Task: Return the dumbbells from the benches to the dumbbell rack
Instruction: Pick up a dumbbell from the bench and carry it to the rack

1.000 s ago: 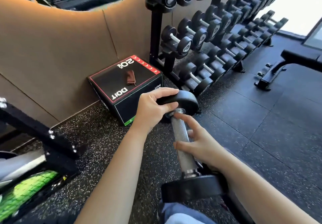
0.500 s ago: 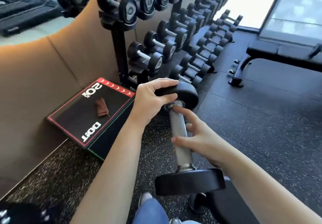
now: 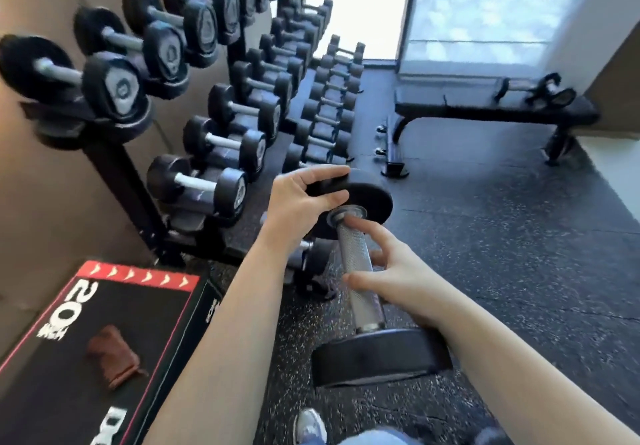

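Blurred dumbbell rack [image 3: 131,188], cropped box [image 3: 149,309]

Black dumbbell [image 3: 360,271], knurled silver handle; speckled black floor [image 3: 502,254]; red-trimmed black box [image 3: 104,333].

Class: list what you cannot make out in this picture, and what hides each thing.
Head view:
- Weight marks on the racked dumbbells: blurred by motion.
- Items on the bench: far and blurred.
- Box lettering: cut off by the bottom edge.
- Fingers of the right hand: partly behind the held dumbbell handle.
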Demonstrator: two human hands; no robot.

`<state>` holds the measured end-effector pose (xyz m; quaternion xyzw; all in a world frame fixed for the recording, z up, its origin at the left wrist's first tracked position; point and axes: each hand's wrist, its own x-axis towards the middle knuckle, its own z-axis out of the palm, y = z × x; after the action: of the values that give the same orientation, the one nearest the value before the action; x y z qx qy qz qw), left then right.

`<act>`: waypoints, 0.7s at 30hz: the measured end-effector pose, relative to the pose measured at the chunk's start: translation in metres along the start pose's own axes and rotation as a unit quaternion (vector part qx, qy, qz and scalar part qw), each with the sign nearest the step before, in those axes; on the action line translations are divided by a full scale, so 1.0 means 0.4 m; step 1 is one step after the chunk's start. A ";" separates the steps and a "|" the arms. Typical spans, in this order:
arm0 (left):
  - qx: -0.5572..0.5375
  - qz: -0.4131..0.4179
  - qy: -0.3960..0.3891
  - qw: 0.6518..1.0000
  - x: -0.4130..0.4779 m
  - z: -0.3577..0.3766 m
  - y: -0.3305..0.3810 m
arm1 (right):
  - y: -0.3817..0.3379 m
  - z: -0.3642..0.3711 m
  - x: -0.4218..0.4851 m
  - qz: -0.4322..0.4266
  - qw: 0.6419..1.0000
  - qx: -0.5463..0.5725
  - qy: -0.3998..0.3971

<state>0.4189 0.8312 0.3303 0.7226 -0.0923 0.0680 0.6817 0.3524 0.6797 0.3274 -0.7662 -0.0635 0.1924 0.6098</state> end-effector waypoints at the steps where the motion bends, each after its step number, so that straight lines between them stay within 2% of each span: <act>1: -0.004 0.000 -0.013 1.000 0.041 0.002 -0.007 | -0.008 -0.009 0.029 0.003 1.000 0.003 0.012; 10: -0.029 -0.023 -0.111 0.993 0.383 0.142 -0.087 | -0.011 -0.201 0.255 0.036 0.993 0.053 0.099; 17: -0.041 -0.030 -0.144 0.988 0.701 0.361 -0.159 | 0.020 -0.497 0.465 0.047 0.987 0.050 0.146; 21: -0.058 -0.016 -0.144 0.988 0.876 0.494 -0.185 | 0.028 -0.690 0.572 0.036 0.987 0.010 0.153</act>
<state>0.7715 0.6238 0.3246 0.6856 -0.1814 -0.0530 0.7030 0.6636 0.5017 0.3172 -0.7825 0.0602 0.0951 0.6124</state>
